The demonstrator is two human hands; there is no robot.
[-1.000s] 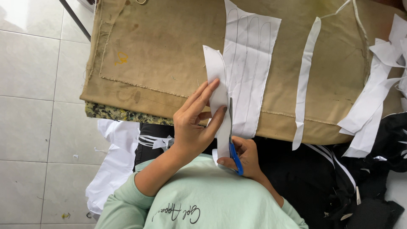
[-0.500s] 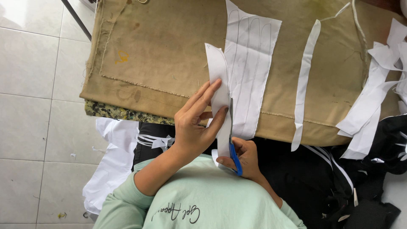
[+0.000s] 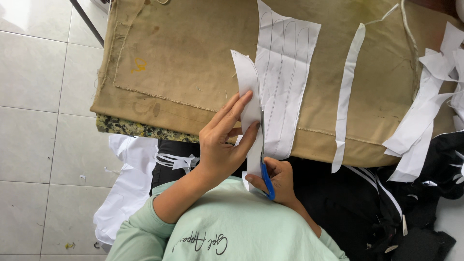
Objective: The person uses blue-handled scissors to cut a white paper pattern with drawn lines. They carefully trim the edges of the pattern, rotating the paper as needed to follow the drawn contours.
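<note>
right hand (image 3: 279,176) grasps blue-handled scissors (image 3: 265,170), fingers clenched in the handles | left hand (image 3: 224,137) pinches the cut white strip (image 3: 249,96), hardly moved from a second ago | blades a little further up the white sheet with finger outlines (image 3: 287,72), cut slowly advancing | sheet lies on the tan-covered table (image 3: 183,58) | beyond, loose offcut strip (image 3: 347,96)

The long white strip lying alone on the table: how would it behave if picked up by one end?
The strip is probably floppy: its lower end already droops over the table edge. Likely very light, since it looks thin as paper. It may tear easily, being narrow.
</note>
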